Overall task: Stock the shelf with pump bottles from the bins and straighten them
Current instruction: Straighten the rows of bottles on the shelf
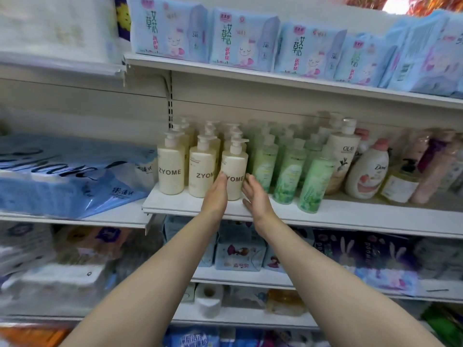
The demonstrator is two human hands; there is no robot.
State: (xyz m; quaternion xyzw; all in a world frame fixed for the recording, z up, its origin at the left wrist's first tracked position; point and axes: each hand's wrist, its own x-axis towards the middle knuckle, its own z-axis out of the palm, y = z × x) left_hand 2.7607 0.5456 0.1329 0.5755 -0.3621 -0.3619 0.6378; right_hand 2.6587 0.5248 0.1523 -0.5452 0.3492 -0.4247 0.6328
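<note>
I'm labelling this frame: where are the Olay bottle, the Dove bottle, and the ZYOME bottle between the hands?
Olay bottle [344, 156], head view, white body below the logo.
Dove bottle [370, 171], head view, front label.
ZYOME bottle [234, 169], head view, cream body above the lettering.

Pale blue pad packs [244, 40] are lined along the top shelf, with white tissue packs [57, 28] to their left. A blue tissue bundle [62, 171] is laid on the left middle shelf. Lower down, blue boxes [239, 251] and purple rabbit-print packs [363, 251] are stacked, and a toilet roll [209, 300] is stood beside an orange pack [283, 301].
</note>
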